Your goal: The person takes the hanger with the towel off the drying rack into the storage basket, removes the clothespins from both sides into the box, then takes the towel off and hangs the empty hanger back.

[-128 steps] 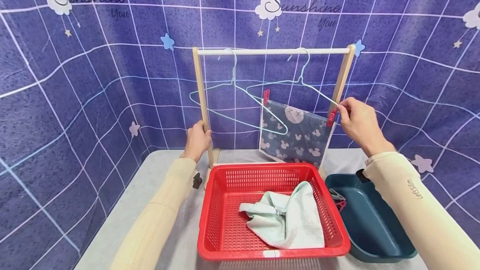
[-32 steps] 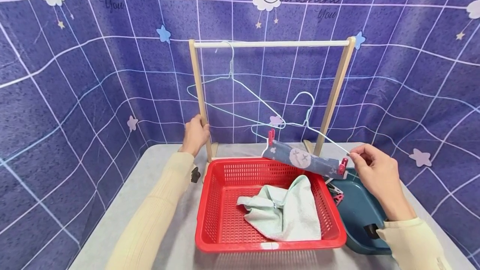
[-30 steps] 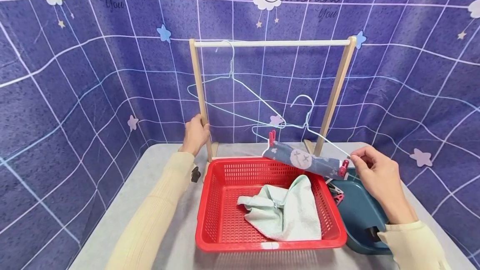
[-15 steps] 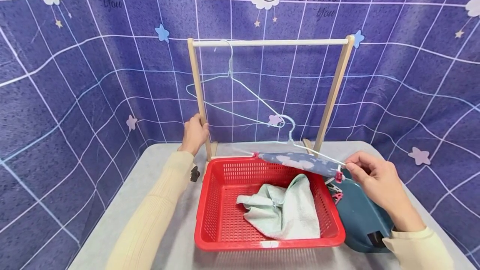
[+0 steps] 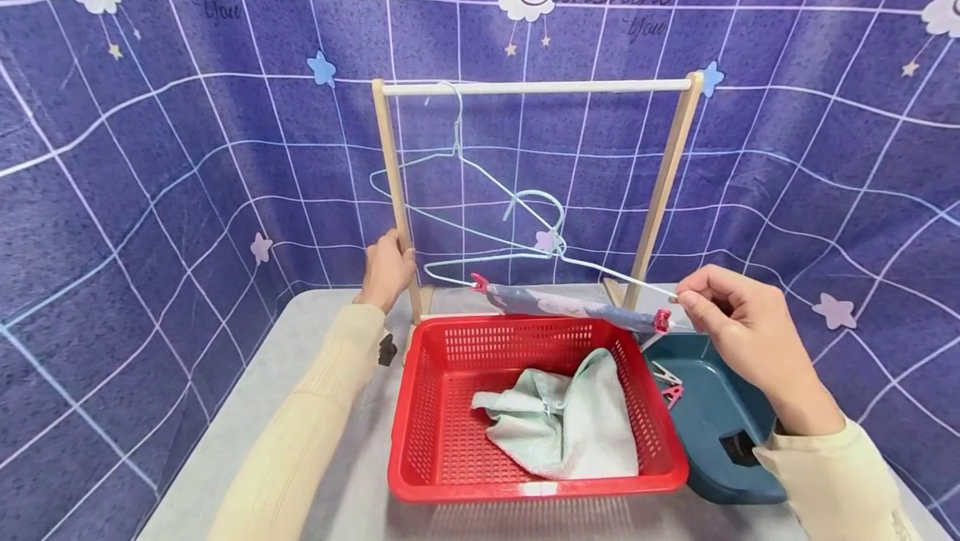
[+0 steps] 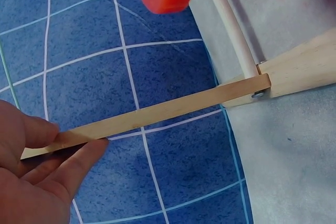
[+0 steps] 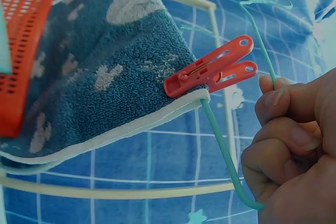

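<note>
In the head view my right hand [image 5: 742, 341] pinches the right end of a mint-green wire hanger [image 5: 615, 275], which is off the rod. Its hook points up and curls left. A dark blue patterned towel [image 5: 555, 303] hangs from it by two red clothespins, one left [image 5: 479, 282] and one right [image 5: 662, 321]. The right wrist view shows the near clothespin [image 7: 194, 74] biting the towel corner [image 7: 105, 72] over the wire. My left hand [image 5: 386, 270] grips the left wooden post [image 5: 395, 182] of the rack; the left wrist view shows thumb and fingers around that post [image 6: 157, 114].
Another mint hanger [image 5: 461, 112] hangs from the white rod [image 5: 540, 87] at left. Below stands a red basket [image 5: 401, 408] holding a pale green towel [image 5: 600, 416]. A dark teal basin [image 5: 720, 391] with loose clothespins [image 5: 672, 393] sits to its right. Behind is a blue curtain [image 5: 187, 216].
The right-hand hanger has come off the rod since the earliest frame and moved down and left, towel still clipped. Lately its hook swung up and left. My left hand stays on the post.
</note>
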The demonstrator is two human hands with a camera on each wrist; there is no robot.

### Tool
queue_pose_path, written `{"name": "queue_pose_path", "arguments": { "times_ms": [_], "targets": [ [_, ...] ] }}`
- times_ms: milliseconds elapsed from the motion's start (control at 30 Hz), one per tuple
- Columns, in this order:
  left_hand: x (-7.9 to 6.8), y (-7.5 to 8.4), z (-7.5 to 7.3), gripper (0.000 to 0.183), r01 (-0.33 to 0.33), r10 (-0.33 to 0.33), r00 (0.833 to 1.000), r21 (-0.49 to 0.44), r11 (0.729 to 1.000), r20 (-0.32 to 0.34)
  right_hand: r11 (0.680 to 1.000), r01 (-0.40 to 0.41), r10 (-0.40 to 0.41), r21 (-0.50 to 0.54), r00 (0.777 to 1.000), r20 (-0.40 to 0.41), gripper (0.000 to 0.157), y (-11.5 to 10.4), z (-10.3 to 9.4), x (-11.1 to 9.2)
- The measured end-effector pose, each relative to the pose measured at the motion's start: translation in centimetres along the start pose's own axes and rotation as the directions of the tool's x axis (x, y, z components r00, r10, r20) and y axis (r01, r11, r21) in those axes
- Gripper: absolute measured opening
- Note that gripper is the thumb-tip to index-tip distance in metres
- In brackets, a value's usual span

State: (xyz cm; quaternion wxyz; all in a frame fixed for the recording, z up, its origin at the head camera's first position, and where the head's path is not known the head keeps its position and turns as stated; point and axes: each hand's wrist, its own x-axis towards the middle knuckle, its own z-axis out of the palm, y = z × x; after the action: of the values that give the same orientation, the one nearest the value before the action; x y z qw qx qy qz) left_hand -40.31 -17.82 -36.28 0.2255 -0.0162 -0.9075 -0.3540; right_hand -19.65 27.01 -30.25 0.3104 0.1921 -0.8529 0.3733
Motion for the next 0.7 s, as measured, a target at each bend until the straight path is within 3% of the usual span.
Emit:
{"name": "queue_pose_path", "arguments": {
  "times_ms": [700],
  "targets": [
    [0.1, -0.2, -0.1, 0.007, -0.041, 0.042, 0.999, 0.014, 0.999, -0.028, 0.993, -0.040, 0.045, 0.111, 0.998, -0.042, 0.011, -2.9, -0.9, 1.9]
  ]
}}
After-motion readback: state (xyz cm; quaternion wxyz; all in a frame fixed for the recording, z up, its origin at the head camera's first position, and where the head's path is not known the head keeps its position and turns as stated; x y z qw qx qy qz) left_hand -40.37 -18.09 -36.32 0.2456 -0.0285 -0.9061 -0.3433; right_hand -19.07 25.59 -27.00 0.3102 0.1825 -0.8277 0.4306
